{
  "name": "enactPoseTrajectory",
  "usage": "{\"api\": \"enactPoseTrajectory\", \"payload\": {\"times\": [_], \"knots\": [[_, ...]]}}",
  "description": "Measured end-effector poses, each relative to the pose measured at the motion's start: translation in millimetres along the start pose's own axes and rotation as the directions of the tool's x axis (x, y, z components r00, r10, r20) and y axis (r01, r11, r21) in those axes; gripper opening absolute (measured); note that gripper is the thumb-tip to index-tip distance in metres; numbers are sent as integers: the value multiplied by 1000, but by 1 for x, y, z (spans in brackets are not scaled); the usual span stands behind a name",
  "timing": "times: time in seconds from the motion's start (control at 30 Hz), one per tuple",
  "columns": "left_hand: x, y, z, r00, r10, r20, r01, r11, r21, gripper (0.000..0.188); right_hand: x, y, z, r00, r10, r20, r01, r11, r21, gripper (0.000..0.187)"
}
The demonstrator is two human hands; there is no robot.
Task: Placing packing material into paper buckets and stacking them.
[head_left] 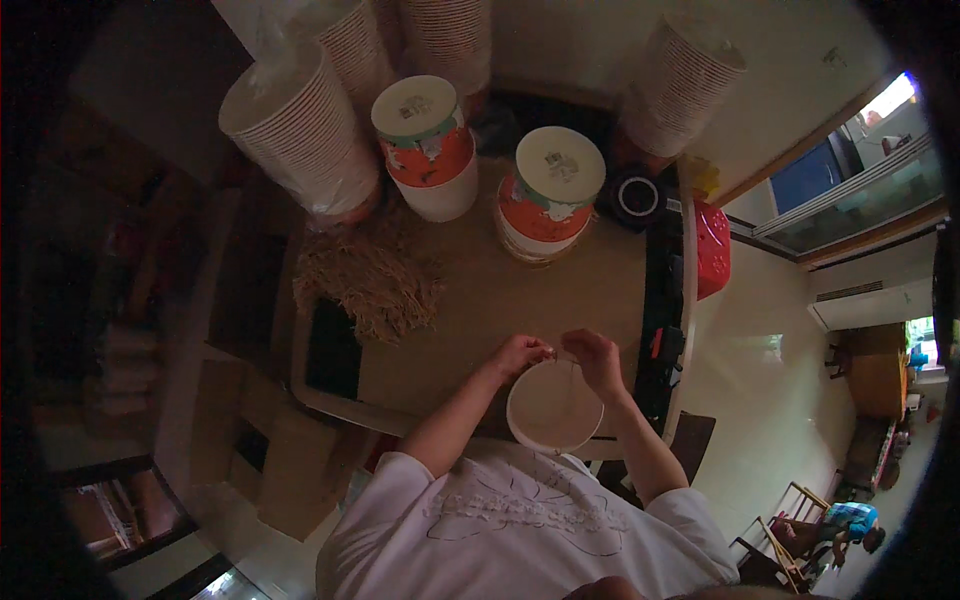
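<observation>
A flat brown table [490, 305] with rounded corners and a smooth, dull top fills the middle of the view. Along its far side stand tall stacks of nested white tubs; the left stack [290, 130] leans, ribbed by its many rims and sheathed in crinkled clear plastic, and the right stack [685, 85] is ribbed in the same way. A shaggy heap of tan cord [370, 275] lies at the left, its strands twisted and tangled. Nearer the middle, two round printed tubs, one on the left [425, 150] and one on the right [550, 195], sit bottom up, with pale flat bases and bands of green and orange. A plain white bucket [548, 405], round and smooth-walled, is at the near edge of the table, just in front of the person's shirt, its mouth facing up. Beyond the right edge is a glossy red container [712, 248]. The left hand [522, 354] has its fingers bent in at the bucket's far rim; the right hand [595, 362] curls beside it at the same rim. Whether either grips the rim or something thin, I cannot tell.
</observation>
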State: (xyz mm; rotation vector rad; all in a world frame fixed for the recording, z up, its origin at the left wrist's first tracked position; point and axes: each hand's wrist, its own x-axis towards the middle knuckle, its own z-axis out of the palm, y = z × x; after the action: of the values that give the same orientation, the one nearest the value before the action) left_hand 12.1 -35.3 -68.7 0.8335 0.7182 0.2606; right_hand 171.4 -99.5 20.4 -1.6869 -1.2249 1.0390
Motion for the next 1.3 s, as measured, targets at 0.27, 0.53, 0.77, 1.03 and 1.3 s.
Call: {"api": "enactPoseTrajectory", "payload": {"times": [0.27,0.53,0.77,1.03,1.3], "knots": [[2,8,7,994,-22,-108,15,997,-70,15,-2,-7,7,999,20,34,-29,947,319,16],[10,2,2,984,-145,-103,132,984,-121,13,-4,-5,9,995,68,71,-91,908,409,18],[-2,17,11,985,-122,-122,104,984,-146,13,-4,-8,6,998,67,-6,-63,959,277,18],[-28,29,21,984,-35,-175,38,999,14,20,-4,1,9,995,102,14,-98,893,439,16],[-28,39,28,994,-33,-107,43,995,93,17,1,-7,4,999,32,35,-31,999,-25,15]]}}
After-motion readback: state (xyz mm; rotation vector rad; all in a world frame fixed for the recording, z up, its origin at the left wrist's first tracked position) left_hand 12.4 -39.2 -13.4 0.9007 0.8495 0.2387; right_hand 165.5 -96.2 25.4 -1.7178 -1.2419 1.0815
